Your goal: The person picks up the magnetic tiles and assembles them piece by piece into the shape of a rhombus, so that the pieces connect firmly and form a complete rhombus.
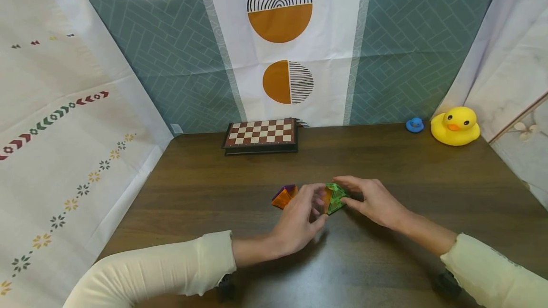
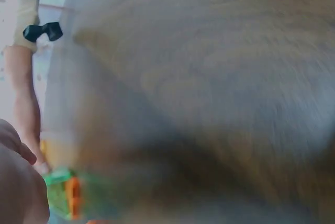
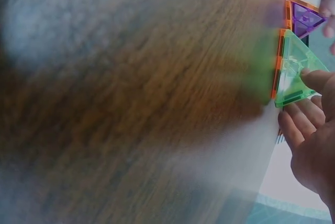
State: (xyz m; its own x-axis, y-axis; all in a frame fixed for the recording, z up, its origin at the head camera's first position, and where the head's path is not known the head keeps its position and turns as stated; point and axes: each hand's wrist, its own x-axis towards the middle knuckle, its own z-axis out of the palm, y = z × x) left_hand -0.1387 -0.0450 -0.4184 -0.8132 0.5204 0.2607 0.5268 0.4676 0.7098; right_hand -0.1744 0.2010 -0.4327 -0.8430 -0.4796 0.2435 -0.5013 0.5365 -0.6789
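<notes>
A small pyramid of translucent magnetic tiles point(image 1: 338, 197), green with an orange side, stands on the table between the two hands. My right hand point(image 1: 378, 202) holds it from the right, its thumb point(image 3: 314, 79) on a green face and its fingers behind. My left hand point(image 1: 298, 222) is just left of it with loosely bent fingers; whether they touch the orange side cannot be told. Partly behind the left hand sits a second piece of orange and purple tiles point(image 1: 283, 197). In the left wrist view, green and orange tiles point(image 2: 64, 198) show beside the left hand point(image 2: 20, 182).
A chessboard box point(image 1: 260, 137) lies at the table's back edge. At the back right are a small blue duck point(image 1: 415, 125) and a larger yellow duck point(image 1: 455, 126). Patterned cloths point(image 1: 171, 37) hang behind and beside the brown wooden table point(image 1: 192, 189).
</notes>
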